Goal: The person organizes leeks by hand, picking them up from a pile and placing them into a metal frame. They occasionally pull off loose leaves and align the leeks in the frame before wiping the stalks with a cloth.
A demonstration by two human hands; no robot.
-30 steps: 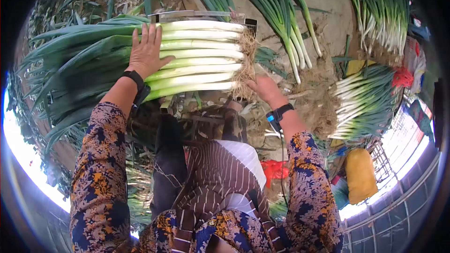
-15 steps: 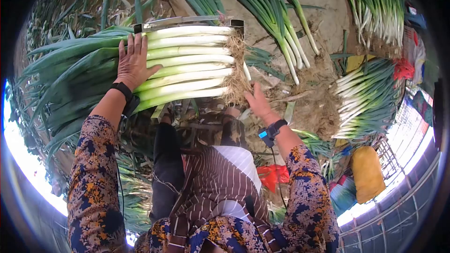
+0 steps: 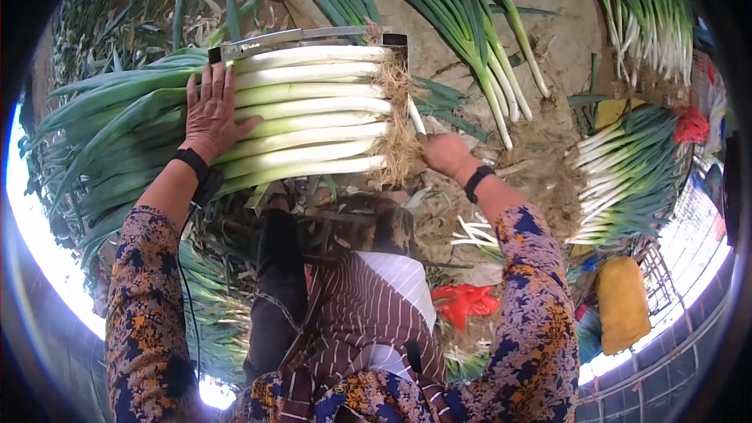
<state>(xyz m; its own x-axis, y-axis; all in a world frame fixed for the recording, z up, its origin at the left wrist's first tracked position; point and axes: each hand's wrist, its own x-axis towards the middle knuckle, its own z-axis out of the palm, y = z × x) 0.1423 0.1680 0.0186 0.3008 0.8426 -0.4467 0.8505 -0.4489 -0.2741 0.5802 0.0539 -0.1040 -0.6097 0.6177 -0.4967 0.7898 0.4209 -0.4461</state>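
Note:
A row of thick green onions (image 3: 313, 127) lies side by side, with white stalks, brown roots (image 3: 395, 121) at the right and dark green leaves to the left. My left hand (image 3: 211, 113) rests flat across them where white turns to green, fingers spread. Along the far side of the row runs a metal bar (image 3: 298, 37) with black end pieces. Beside the roots, my right hand (image 3: 446, 154) is closed. A narrow pale piece (image 3: 415, 115) sticks out at its fingers; whether the hand grips it or something else, I cannot make out.
More green onions (image 3: 478, 55) lie on the brown ground sheet beyond. At the right are two piles, one upper (image 3: 646, 39) and one lower (image 3: 619, 172). A red plastic bag (image 3: 464, 305) and a yellow sack (image 3: 624, 305) lie nearer. Loose leaves cover the left ground.
My right hand has gone from loosely reaching fingers to a closed grip beside the roots, shifting slightly right. My left hand stays on the stalks, a little further left in view.

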